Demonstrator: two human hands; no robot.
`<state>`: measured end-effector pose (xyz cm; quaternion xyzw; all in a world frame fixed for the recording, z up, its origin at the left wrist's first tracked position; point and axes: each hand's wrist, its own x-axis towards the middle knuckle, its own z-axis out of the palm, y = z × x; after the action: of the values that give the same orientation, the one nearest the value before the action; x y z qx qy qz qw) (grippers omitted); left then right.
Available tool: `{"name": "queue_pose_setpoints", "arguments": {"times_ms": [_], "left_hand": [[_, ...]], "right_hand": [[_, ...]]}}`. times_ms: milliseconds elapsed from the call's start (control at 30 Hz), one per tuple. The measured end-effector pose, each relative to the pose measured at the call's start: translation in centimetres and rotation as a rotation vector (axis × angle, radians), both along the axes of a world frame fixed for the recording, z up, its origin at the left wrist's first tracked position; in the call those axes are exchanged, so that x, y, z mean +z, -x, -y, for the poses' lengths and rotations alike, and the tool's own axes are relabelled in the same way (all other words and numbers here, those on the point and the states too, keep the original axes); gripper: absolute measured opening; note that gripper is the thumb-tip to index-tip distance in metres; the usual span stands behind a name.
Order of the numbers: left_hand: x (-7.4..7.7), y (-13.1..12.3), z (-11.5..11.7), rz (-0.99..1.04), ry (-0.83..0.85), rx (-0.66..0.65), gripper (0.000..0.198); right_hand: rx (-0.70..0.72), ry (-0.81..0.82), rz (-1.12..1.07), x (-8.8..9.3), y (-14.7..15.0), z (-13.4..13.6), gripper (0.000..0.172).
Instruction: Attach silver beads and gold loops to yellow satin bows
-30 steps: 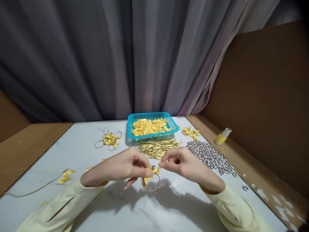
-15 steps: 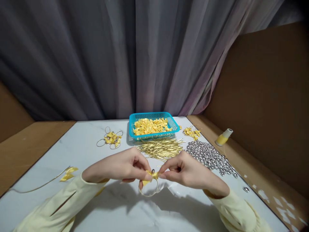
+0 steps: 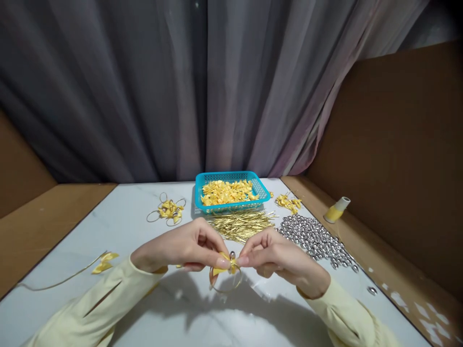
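Note:
Between both hands, above the table, is a small yellow ribbon bow [image 3: 218, 271]. A silver bead [image 3: 232, 255] sits at its top, and a loop of gold cord [image 3: 227, 291] hangs below. My left hand [image 3: 197, 246] pinches the bow's left side between thumb and fingers. My right hand [image 3: 273, 254] has thumb and forefinger pressed together at its right side, close by the bead. The fingertips partly cover the knot. Another yellow bow with a long cord [image 3: 104, 263] lies left of my left sleeve.
A blue basket [image 3: 197, 190] of yellow bows stands at the back. Before it lies a pile of gold cords [image 3: 243, 226], with silver beads [image 3: 313, 238] to the right. Looped bows [image 3: 170, 210] lie back left, more bows [image 3: 288, 203] back right. A thread spool [image 3: 337, 210] stands at the right edge.
My right hand has moved slightly left, closer to my left hand, its fingertips now against the bow beside the bead. The bead stands more upright. The view has shifted slightly.

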<state>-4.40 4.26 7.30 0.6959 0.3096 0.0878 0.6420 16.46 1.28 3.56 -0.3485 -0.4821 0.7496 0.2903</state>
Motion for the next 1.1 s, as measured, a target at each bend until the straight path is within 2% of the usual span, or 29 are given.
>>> {"name": "queue_pose_setpoints", "arguments": {"times_ms": [133, 300, 400, 633, 900, 1000, 1100], "left_hand": [[0.2, -0.2, 0.3, 0.008, -0.011, 0.055, 0.013], [0.9, -0.5, 0.6, -0.018, -0.098, 0.155, 0.017], [1.1, -0.9, 1.0, -0.051, -0.151, 0.2, 0.02], [0.9, -1.5, 2.4, -0.06, -0.298, 0.307, 0.025], [0.1, -1.9, 3.4, 0.016, -0.444, 0.475, 0.022], [-0.3, -1.9, 3.3, 0.09, -0.413, 0.521, 0.019], [-0.5, -1.9, 2.7, 0.173, -0.291, 0.534, 0.019]], "right_hand": [[0.01, 0.014, -0.103, -0.1, 0.1, 0.2, 0.012], [-0.13, -0.065, -0.066, 0.0, 0.3, 0.6, 0.014], [-0.161, -0.121, -0.027, 0.3, 0.5, 1.0, 0.014], [-0.175, -0.134, 0.021, 1.3, 0.7, 1.5, 0.016], [-0.191, -0.217, 0.009, 0.4, 0.6, 1.4, 0.016], [-0.178, -0.206, -0.01, 0.4, 0.5, 1.1, 0.019], [-0.088, -0.155, -0.066, 0.3, 0.5, 0.7, 0.021]]}}
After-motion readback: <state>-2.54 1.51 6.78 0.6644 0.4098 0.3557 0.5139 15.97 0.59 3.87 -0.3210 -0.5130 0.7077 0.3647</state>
